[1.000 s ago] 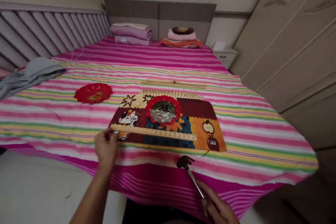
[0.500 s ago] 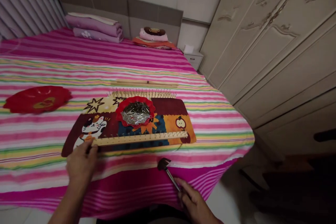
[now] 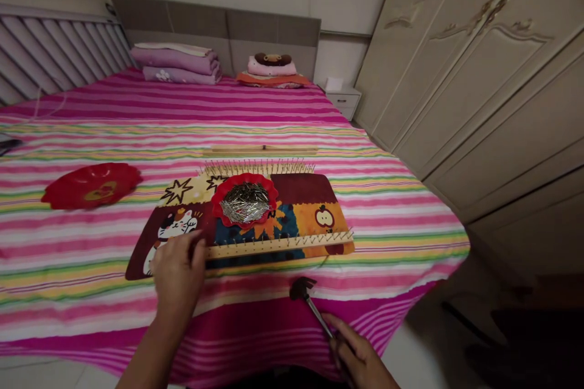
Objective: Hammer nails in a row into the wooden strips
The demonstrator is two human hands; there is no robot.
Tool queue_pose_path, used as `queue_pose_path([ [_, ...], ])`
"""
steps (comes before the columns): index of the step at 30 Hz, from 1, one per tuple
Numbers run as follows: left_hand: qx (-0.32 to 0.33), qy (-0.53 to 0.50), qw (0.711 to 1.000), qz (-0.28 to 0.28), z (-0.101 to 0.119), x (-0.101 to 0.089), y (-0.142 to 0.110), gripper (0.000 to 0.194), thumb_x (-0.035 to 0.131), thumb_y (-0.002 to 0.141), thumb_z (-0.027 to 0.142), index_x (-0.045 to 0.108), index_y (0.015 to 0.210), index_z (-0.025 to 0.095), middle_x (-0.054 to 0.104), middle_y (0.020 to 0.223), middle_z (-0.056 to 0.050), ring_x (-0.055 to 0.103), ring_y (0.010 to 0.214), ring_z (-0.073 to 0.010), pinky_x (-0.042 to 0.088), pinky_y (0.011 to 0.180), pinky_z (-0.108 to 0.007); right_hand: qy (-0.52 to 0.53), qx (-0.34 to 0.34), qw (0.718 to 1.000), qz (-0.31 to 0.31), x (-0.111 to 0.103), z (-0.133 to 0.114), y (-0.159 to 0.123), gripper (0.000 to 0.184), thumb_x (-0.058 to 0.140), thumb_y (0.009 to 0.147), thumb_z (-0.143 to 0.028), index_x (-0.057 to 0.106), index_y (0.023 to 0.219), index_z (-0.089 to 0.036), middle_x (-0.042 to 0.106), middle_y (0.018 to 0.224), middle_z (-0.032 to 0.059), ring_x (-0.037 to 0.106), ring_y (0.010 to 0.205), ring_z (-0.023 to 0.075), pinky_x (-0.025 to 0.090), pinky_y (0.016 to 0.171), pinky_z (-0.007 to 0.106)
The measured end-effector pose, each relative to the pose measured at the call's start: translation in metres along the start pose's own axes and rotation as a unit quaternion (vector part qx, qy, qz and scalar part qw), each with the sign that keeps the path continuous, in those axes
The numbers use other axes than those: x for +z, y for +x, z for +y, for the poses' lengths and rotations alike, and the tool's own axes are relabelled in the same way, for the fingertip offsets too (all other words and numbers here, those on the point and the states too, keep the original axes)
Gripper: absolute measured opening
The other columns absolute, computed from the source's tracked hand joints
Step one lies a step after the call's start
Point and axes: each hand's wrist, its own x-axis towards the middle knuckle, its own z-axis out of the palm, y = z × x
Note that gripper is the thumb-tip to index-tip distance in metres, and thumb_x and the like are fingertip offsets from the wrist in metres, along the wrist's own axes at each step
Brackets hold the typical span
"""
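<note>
My left hand [image 3: 177, 276] grips the left end of a long wooden strip [image 3: 278, 244] studded with nails, which lies across the near edge of a colourful patterned mat [image 3: 314, 194]. My right hand [image 3: 358, 358] holds the handle of a small hammer [image 3: 306, 295], whose dark head rests on the striped bedspread [image 3: 378, 188] near the bed's front edge. A red dish full of metal nails [image 3: 245, 200] sits in the middle of the mat. A second nailed strip [image 3: 260, 168] lies along the mat's far edge.
A plain wooden strip [image 3: 260, 149] lies further back on the bed. An empty red dish [image 3: 91, 184] sits at the left. Folded bedding [image 3: 177, 61] and a pillow stack [image 3: 272, 68] are by the headboard. A wardrobe [image 3: 479, 73] stands at the right, a nightstand [image 3: 343, 97] beside it.
The near strip has slid to the right along the mat with my left hand on it. The camera view swung right, then back a little. The hammer stays near the bed edge.
</note>
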Motion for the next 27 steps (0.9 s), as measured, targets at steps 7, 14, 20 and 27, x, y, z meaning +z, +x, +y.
queue_pose_path([
  [7,0.07,0.045,0.981,-0.177,0.075,0.041,0.056,0.018,0.052,0.074,0.029,0.069,0.08,0.026,0.07,0.091,-0.006,0.059,0.087,-0.025,0.039,0.074,-0.035,0.121,0.048,0.991,0.016,0.009,0.0,0.005,0.056,0.053,0.074,-0.052,0.054,0.121,-0.02,0.028,0.048,-0.0112,0.019,0.04,0.007,0.012,0.04,0.018],
  [14,0.056,0.081,0.957,-0.274,0.08,0.065,0.082,0.014,0.054,0.068,0.025,0.068,0.065,0.025,0.071,0.072,-0.006,0.062,0.076,-0.0236,0.039,0.069,-0.032,0.125,0.04,0.991,-0.019,0.005,-0.006,0.005,0.062,0.05,0.076,-0.055,0.05,0.125,-0.017,0.03,0.044,-0.0122,0.02,0.036,0.0065,0.012,0.038,0.018],
  [20,0.045,-0.03,0.96,-0.274,0.06,0.052,0.087,0.013,0.055,0.066,0.029,0.067,0.065,0.024,0.07,0.072,0.0,0.059,0.066,-0.0156,0.038,0.059,-0.024,0.132,0.055,0.99,0.006,0.007,-0.001,0.008,0.06,0.052,0.074,-0.052,0.052,0.123,-0.019,0.028,0.045,-0.0121,0.02,0.037,0.0071,0.013,0.039,0.018],
  [27,-0.033,-0.149,0.958,-0.242,0.055,0.024,0.076,0.017,0.053,0.065,0.035,0.064,0.068,0.022,0.067,0.069,0.002,0.059,0.067,-0.015,0.04,0.062,-0.023,0.132,0.066,0.989,-0.001,0.005,-0.001,0.008,0.063,0.053,0.073,-0.052,0.049,0.126,-0.017,0.029,0.046,-0.0123,0.021,0.038,0.0065,0.015,0.037,0.016],
])
